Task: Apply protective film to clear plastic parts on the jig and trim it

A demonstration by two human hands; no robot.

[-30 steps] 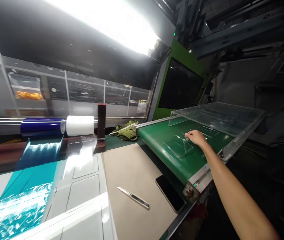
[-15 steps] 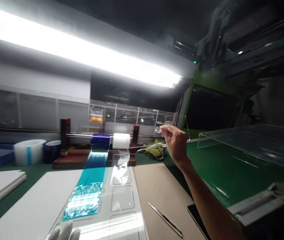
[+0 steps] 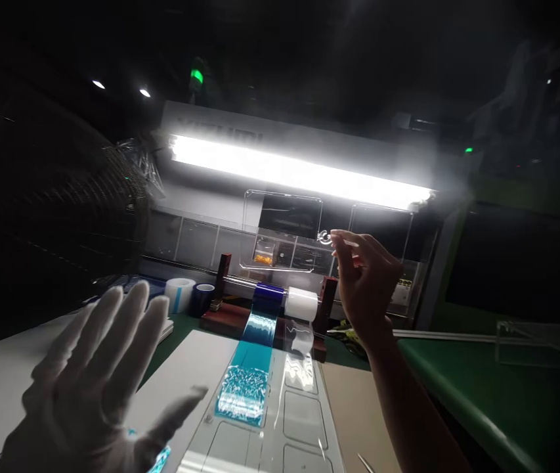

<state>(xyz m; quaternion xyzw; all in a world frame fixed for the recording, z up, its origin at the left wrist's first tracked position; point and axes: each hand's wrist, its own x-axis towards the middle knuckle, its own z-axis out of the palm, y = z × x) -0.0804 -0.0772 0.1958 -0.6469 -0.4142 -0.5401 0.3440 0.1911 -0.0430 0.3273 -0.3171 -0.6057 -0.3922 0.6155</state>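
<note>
My right hand point(image 3: 368, 279), bare, is raised and pinches the middle runner of a clear moulded plastic part point(image 3: 280, 231). The part has two thin see-through rounded-square panels, one to either side of my fingers, held up below the lamp. My left hand point(image 3: 87, 381) wears a white glove and is held up, palm showing, fingers spread with nothing in them. Blue film point(image 3: 243, 378) runs from a blue roll point(image 3: 268, 295) down onto a sheet with outlined squares point(image 3: 304, 420). A strip of clear film point(image 3: 300, 368) comes off the white roll point(image 3: 302, 304) beside it.
A tube lamp point(image 3: 299, 174) shines behind the part. Red-brown wooden stand point(image 3: 230, 320) carries the rolls. Spare tape rolls point(image 3: 180, 295) stand left of it. Tweezers-like metal tool point(image 3: 364, 462) lies on brown board point(image 3: 353, 394). Green surface point(image 3: 457, 374) is at right.
My view has tilted up and swung left. My gloved left hand has risen from the sheet and spread out. The clear part, still in my right hand, now shows against the lamp area.
</note>
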